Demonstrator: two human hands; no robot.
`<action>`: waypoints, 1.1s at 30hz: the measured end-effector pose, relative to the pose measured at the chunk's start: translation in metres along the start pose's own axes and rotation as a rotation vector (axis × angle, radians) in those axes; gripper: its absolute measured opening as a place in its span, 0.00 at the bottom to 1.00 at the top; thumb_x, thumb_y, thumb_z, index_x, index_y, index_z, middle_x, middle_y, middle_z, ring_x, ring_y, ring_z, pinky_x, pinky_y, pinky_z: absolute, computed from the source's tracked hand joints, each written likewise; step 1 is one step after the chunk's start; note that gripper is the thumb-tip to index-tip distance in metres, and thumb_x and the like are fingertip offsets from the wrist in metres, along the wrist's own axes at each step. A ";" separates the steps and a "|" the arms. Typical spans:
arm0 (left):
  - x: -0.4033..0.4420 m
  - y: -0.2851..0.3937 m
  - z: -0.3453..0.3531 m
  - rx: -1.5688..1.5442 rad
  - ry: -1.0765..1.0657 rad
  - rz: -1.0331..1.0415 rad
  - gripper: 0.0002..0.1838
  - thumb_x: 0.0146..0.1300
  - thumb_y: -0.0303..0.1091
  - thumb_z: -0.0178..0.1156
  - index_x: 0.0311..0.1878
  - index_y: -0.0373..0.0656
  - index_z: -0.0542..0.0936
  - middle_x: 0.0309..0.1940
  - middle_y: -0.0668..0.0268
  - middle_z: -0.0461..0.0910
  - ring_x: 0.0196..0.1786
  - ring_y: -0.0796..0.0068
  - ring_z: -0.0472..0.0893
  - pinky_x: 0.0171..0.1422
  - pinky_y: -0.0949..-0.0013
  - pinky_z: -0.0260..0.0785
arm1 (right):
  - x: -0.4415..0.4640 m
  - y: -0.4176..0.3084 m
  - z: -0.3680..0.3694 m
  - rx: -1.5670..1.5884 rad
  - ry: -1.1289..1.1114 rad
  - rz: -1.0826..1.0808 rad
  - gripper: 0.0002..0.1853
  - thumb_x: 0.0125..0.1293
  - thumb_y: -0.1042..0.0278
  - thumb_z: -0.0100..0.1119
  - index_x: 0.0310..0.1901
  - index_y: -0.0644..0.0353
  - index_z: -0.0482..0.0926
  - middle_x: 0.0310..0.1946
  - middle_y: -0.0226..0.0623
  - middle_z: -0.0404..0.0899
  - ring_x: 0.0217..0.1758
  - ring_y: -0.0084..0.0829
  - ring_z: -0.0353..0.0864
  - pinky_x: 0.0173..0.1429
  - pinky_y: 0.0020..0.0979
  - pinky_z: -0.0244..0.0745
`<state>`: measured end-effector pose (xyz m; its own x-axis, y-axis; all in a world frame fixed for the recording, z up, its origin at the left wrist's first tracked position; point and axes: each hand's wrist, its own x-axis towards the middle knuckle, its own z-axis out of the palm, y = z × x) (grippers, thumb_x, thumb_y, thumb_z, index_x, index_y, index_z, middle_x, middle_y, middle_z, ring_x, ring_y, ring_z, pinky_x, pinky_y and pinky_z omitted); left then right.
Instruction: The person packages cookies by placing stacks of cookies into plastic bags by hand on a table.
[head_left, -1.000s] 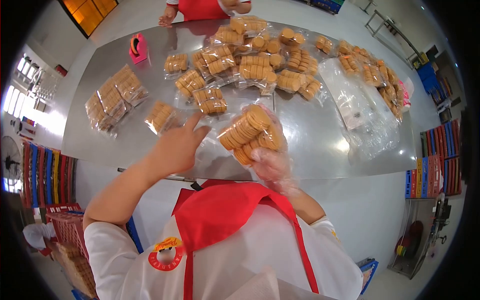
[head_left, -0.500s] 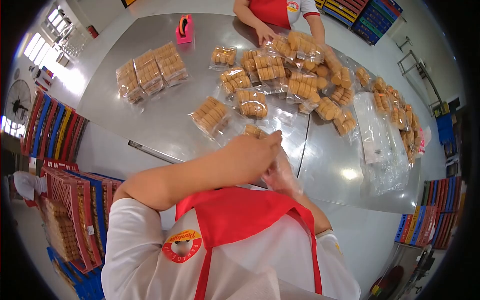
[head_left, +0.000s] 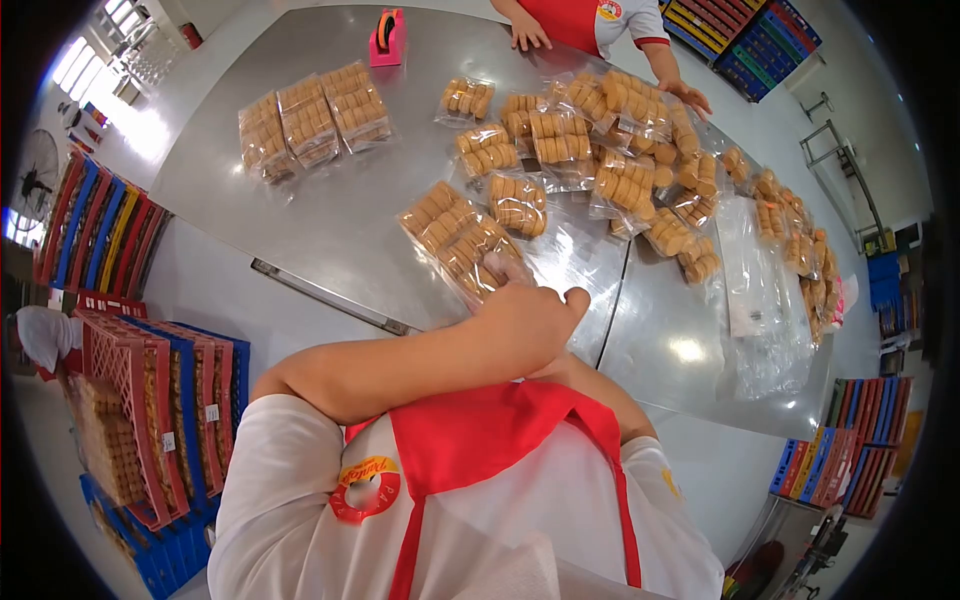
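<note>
A clear bag of round biscuits [head_left: 472,256] lies at the table's near side, pressed against a second biscuit bag [head_left: 436,214]. On its right edge rest the fingers of my right hand [head_left: 508,268], which seem covered by a thin clear glove; the rest of that hand is hidden. My left hand [head_left: 525,325] crosses over it, bare, fingers curled and thumb sticking out to the right. What those curled fingers hold, if anything, is out of sight. Just beyond lies another biscuit bag [head_left: 518,205].
Three biscuit bags [head_left: 305,120] stand in a row at the left of the steel table [head_left: 220,215]. Behind them is a pink tape dispenser [head_left: 386,40]. Many bags [head_left: 640,110] are heaped at the far right, near empty clear bags [head_left: 755,300]. A co-worker's hand [head_left: 530,32] rests opposite.
The nearest biscuit bag, earlier mostly behind my left hand, now lies against the bag to its left. My right fingers moved left onto it. The co-worker's hands moved off the heap.
</note>
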<state>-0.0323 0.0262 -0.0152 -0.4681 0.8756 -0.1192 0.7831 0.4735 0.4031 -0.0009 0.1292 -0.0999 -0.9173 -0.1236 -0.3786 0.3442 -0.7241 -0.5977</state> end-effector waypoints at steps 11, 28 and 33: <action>-0.052 -0.049 0.079 -1.663 0.938 -0.435 0.08 0.68 0.19 0.45 0.47 0.41 0.69 0.38 0.58 0.77 0.38 0.65 0.81 0.40 0.61 0.77 | 0.103 -0.001 0.082 -1.951 -0.190 -1.048 0.31 0.56 0.65 0.65 0.63 0.59 0.73 0.51 0.48 0.79 0.66 0.47 0.71 0.68 0.45 0.67; -0.026 -0.043 0.025 -0.561 0.248 0.125 0.08 0.63 0.28 0.58 0.45 0.39 0.78 0.42 0.57 0.79 0.48 0.57 0.80 0.52 0.60 0.73 | -0.001 -0.002 -0.014 -1.729 -0.344 -0.556 0.19 0.54 0.70 0.60 0.49 0.62 0.79 0.50 0.46 0.79 0.56 0.50 0.77 0.59 0.44 0.73; 0.050 -0.071 0.040 0.251 0.445 0.231 0.12 0.59 0.32 0.58 0.47 0.43 0.80 0.36 0.56 0.76 0.42 0.55 0.78 0.47 0.60 0.73 | -0.028 0.007 -0.118 -1.124 0.426 -0.816 0.05 0.57 0.78 0.58 0.34 0.65 0.82 0.34 0.46 0.83 0.36 0.46 0.84 0.42 0.41 0.81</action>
<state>-0.0947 0.0406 -0.0861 -0.3582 0.8601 0.3633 0.9336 0.3304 0.1384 0.0512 0.2072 -0.1766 -0.8718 0.4062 0.2738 -0.0787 0.4356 -0.8967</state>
